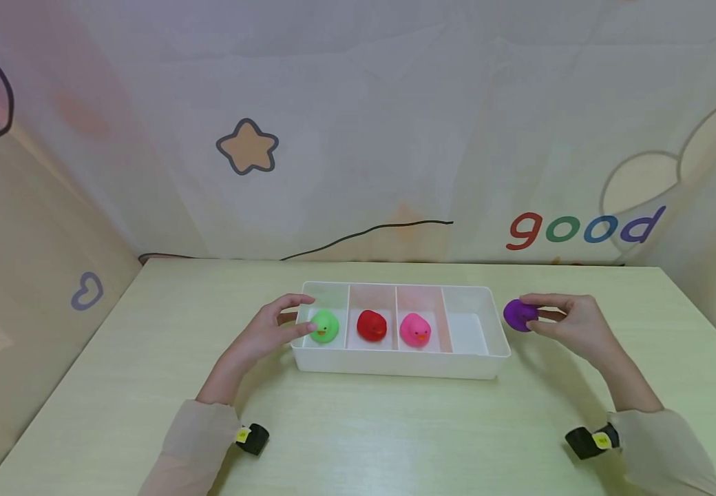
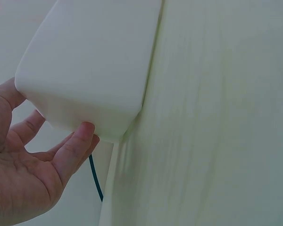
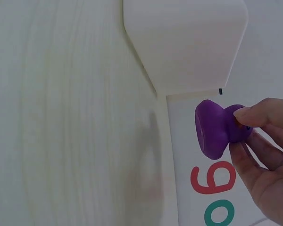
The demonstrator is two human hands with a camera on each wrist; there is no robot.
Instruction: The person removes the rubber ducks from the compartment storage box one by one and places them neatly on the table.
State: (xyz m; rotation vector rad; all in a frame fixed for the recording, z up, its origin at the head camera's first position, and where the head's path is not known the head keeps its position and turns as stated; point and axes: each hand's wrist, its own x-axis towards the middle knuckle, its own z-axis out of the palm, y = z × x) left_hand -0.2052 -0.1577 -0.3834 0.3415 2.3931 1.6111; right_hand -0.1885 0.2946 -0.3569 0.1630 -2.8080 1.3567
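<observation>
A white divided box (image 1: 395,365) stands on the table, its compartments in a row. My left hand (image 1: 274,324) holds its left end, thumb at the front of the rim and a finger at the back corner. In the left wrist view, the fingers of the left hand (image 2: 42,160) curve about the box's end wall (image 2: 85,106). A green rubber duck (image 1: 325,326), a red rubber duck (image 1: 372,326) and a pink rubber duck (image 1: 416,330) each occupy one compartment. Right of the box, my right hand (image 1: 571,320) pinches a purple rubber duck (image 3: 214,127) above the table.
The pale wooden table (image 1: 395,434) extends around the box. Behind it hangs a printed backdrop (image 1: 364,138) with a star and the word "good". Each wrist wears a black camera, the left camera (image 1: 253,439) and the right camera (image 1: 590,441).
</observation>
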